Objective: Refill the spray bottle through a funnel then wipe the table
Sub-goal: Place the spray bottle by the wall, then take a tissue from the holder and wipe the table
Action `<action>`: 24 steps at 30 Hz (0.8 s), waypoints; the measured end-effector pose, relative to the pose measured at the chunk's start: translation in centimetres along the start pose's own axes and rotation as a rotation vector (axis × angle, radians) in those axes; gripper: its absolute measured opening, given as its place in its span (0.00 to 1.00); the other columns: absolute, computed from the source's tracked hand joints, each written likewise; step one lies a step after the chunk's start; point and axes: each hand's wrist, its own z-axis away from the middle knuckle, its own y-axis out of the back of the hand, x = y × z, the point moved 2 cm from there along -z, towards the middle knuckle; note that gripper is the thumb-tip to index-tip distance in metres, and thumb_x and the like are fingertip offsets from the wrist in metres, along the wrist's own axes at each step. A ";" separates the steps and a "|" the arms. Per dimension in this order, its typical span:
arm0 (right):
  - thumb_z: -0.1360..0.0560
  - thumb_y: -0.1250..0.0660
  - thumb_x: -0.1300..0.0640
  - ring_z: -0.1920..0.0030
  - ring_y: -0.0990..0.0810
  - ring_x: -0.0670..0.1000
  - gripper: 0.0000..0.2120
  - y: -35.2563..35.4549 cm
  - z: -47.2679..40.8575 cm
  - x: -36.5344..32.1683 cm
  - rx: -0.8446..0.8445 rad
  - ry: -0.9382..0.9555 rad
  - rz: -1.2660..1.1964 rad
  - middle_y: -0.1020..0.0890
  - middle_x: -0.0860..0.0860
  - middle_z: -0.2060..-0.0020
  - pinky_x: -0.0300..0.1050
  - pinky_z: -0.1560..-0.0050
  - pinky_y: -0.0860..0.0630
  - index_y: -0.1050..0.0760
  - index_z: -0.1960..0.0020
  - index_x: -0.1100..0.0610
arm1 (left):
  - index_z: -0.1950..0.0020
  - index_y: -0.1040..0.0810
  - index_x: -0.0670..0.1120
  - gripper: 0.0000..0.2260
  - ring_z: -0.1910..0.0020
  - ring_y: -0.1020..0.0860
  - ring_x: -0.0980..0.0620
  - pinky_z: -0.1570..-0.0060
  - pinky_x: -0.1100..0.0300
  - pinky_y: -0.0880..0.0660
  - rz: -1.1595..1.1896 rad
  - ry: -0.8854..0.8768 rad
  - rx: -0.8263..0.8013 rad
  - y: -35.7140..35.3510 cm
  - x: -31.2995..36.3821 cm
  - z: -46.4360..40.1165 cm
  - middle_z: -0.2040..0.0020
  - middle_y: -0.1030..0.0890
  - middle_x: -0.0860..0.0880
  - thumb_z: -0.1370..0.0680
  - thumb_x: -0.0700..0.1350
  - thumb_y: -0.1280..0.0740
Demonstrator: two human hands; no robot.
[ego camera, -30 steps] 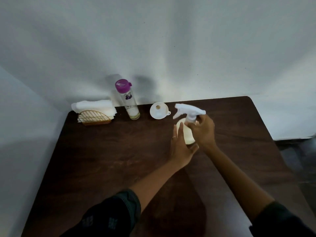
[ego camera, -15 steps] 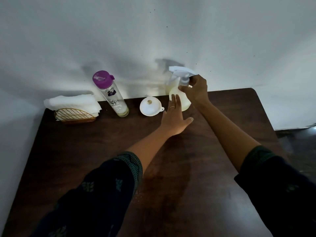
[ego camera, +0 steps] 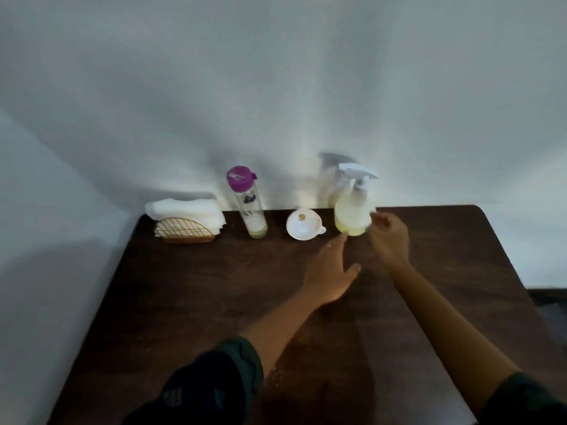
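Hands (ego camera: 329, 271) (ego camera: 391, 237) flanking spray btl (ego camera: 352, 214)

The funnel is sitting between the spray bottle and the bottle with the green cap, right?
Not quite. The head view shows the funnel between the spray bottle and a clear bottle, but that bottle's cap is purple, not green.
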 end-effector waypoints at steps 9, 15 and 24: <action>0.26 0.35 0.67 0.50 0.21 0.50 0.11 -3.4 12.3 2.7 -0.234 -0.067 0.058 0.19 0.51 0.51 0.51 0.45 0.23 0.22 0.46 0.57 | 0.30 0.36 0.58 0.22 0.36 0.31 0.59 0.36 0.57 0.31 0.113 0.103 0.077 1.0 -6.7 12.2 0.34 0.29 0.57 0.23 0.51 0.36; 0.25 0.34 0.62 0.54 0.20 0.45 0.06 -8.5 18.6 0.6 -0.401 -0.034 0.060 0.19 0.47 0.56 0.47 0.48 0.22 0.21 0.51 0.53 | 0.36 0.30 0.59 0.18 0.42 0.27 0.61 0.40 0.62 0.28 0.221 0.183 0.208 4.5 -11.5 17.6 0.40 0.27 0.60 0.24 0.48 0.35; 0.25 0.34 0.63 0.54 0.20 0.46 0.07 -16.9 21.0 -5.5 -0.500 0.027 0.083 0.18 0.48 0.57 0.41 0.52 0.24 0.21 0.53 0.52 | 0.42 0.29 0.60 0.13 0.44 0.27 0.61 0.44 0.62 0.28 0.364 0.270 0.366 13.5 -17.8 19.1 0.41 0.27 0.59 0.23 0.46 0.34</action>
